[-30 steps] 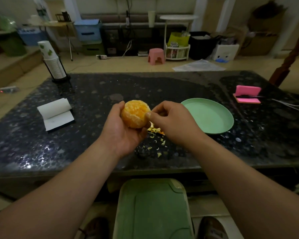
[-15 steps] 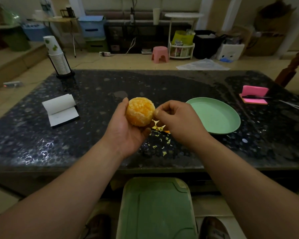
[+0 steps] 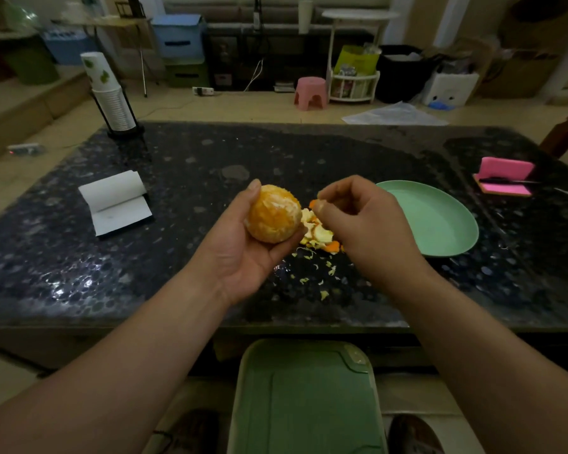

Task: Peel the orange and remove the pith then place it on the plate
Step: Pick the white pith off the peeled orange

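A stack of paper cups point(image 3: 112, 103) stands in a black holder at the far left corner of a dark speckled stone table point(image 3: 79, 273). Nearer the left edge lies a white notepad point(image 3: 117, 204) with its top sheet curled back.

At the table's middle, toward the near edge, the person's left hand point(image 3: 243, 253) cradles the orange point(image 3: 273, 213) above the tabletop. The palm faces up, the thumb rests on the top of the fruit and the fingers curl underneath. The orange is fully peeled, with pale streaks of pith across its surface. It is close to a ball, so it shows no clear long axis, and which way its stem end points cannot be told.

Just right of the fruit a heap of orange peel point(image 3: 318, 234) sits on the table, with small scraps scattered toward the near edge.

The right hand point(image 3: 361, 221) hovers over that heap, just clear of the orange. Its fingers are curled and the thumb is against the forefinger. Whether a shred is pinched between them cannot be told.

The right hand lies between the orange and the green plate point(image 3: 440, 217), which sits flat, right of centre, and holds nothing. A pink case point(image 3: 505, 176) lies propped open by the right edge.

Below the near edge, a green plastic stool point(image 3: 305, 398) stands between the forearms.
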Available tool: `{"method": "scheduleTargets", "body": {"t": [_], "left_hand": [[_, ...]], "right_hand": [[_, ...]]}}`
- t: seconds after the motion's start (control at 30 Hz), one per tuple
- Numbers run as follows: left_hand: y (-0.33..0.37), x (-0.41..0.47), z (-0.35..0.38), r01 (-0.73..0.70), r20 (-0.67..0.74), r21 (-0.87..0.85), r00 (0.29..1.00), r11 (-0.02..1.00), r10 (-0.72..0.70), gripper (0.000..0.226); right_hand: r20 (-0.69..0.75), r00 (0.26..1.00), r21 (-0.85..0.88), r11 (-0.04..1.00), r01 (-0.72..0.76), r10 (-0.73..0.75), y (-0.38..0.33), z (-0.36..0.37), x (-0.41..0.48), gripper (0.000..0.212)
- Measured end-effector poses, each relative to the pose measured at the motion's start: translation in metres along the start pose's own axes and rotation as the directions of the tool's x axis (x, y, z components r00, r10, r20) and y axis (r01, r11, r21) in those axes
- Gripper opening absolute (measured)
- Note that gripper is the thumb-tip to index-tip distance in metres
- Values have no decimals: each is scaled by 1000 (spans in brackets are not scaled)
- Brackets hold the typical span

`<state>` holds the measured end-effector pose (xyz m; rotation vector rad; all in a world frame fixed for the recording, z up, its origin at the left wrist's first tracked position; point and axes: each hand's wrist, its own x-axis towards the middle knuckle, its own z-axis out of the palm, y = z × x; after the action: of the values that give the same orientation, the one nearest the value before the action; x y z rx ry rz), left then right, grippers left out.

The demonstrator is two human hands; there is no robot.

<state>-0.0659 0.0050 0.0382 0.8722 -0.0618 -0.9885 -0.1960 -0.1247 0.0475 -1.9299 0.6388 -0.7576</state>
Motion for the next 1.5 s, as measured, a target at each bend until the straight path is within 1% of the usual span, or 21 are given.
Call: {"method": "scheduleTargets", "body": {"t": [0.07,0.17,0.27,0.37,0.43,0.5,0.6,0.7,0.77,0.83,0.93,1.0,1.1,1.17,1.27,1.37,1.5], "left_hand": [[1,3,-2,-13,-11,21,1000,1000,13,65],[1,8,-4,-14,2,62,1000,998,14,65],[-1,11,-2,19,40,99,999,995,-23,63],[-6,15,-1,78,74,180,993,981,-93,60],[-8,18,-1,109,67,246,989,963,-130,62],[-8,20,2,115,48,284,990,952,-134,60],[-7,21,6,111,65,242,989,964,-130,56],[-7,18,8,116,97,137,987,984,-129,58],[-6,18,8,103,105,82,988,991,-111,59],[-4,18,8,72,111,62,991,995,-79,52],[-4,19,7,21,131,109,991,994,-36,42],[-6,19,7,-10,150,150,989,989,-13,42],[-9,19,9,-63,166,200,986,978,29,49],[-11,22,8,-115,150,243,986,963,79,51],[-14,24,7,-199,107,337,979,920,173,61],[-18,23,8,-247,90,398,969,883,230,61],[-21,22,10,-266,80,401,964,877,255,58]], "right_hand": [[33,996,-38,996,80,-79,-2,1,-3,9],[67,988,-110,983,146,-139,-2,4,-5,12],[110,986,-152,978,144,-128,2,6,-2,16],[128,987,-182,976,116,-93,10,6,3,21],[99,993,-158,984,84,-69,14,4,8,20],[66,997,-106,993,53,-46,16,-1,13,18],[22,1000,-41,999,21,-21,17,-6,18,18],[-26,999,59,998,-30,32,15,-9,18,9],[-43,998,59,997,-53,55,13,-11,16,4],[0,997,55,995,-82,82,11,-13,13,3],[94,989,41,992,-120,116,6,-11,8,7],[107,987,7,992,-125,124,6,-7,6,9],[94,986,4,990,-141,140,7,-5,6,11],[85,985,3,988,-153,152,7,-3,7,10],[79,985,-23,988,-153,154,8,-2,7,7],[55,990,-69,990,-127,130,8,0,6,7],[12,995,-75,992,-100,101,8,4,5,7]]}}
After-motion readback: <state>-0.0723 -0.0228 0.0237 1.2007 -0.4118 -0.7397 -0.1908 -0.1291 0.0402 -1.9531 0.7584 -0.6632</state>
